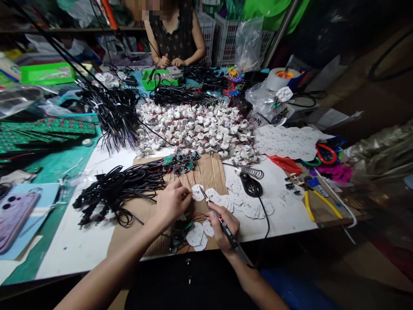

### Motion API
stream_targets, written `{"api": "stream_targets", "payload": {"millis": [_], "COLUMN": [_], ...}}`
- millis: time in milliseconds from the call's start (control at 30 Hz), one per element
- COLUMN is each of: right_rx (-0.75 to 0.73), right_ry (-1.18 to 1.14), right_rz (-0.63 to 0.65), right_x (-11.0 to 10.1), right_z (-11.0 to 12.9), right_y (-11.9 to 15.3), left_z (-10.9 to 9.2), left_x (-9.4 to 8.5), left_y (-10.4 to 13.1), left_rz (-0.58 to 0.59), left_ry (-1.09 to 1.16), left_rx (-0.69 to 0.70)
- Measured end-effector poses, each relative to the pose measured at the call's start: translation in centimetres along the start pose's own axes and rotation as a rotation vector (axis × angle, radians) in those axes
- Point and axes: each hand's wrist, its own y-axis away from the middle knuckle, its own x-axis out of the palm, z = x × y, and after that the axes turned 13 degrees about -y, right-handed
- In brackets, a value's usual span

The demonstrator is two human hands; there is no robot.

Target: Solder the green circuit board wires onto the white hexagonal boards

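I have the small white plate (197, 192) as my clock centre; it lies on the cardboard (209, 170), which I take to be there to shield the white sheet (290, 220) from heat. At 8 o'clock the left hand (172, 204) has thumb and forefinger pinched together against the plate's rim, probably to steady it; I cannot tell whether a thin wire is caught between them. At 5 o'clock the right hand (226, 226) is closed pen-fashion round the soldering iron (229, 236), slanting it so its tip meets the plate's right side and leaves the fingers well back from the metal.

The iron's stand (251, 185) sits at 3 o'clock, presumably for an easy return, with spare plates (258, 210) just below it. Black cables (129, 185) fill 9 o'clock, their ends fanned toward 12, where the heap of white parts (193, 129) walls off the far side.

My freest room is at 4 o'clock, over the sheet, though the iron's cord (267, 224) loops through it. At 6 o'clock more plates (195, 234) lie near the front edge, so I judge a low forearm could brush them.
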Motion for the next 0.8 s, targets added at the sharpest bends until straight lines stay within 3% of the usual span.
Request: {"api": "stream_targets", "payload": {"millis": [300,433,800], "right_rx": [-0.042,-0.152,-0.261], "right_ry": [0.076,0.113,0.142], "right_rz": [0.008,0.053,0.113], "right_x": [-0.6,-0.6,-0.4], "right_z": [-0.2,0.0,0.2], "right_y": [0.3,0.1,-0.7], "left_z": [-0.1,0.1,-0.3], "left_x": [0.7,1.2,1.5], "left_y": [-0.2,-0.5,-1.0], "left_rz": [-0.016,-0.017,-0.053], "left_ry": [-0.047,-0.014,-0.044], "left_rx": [-0.026,-0.076,-0.013]}}
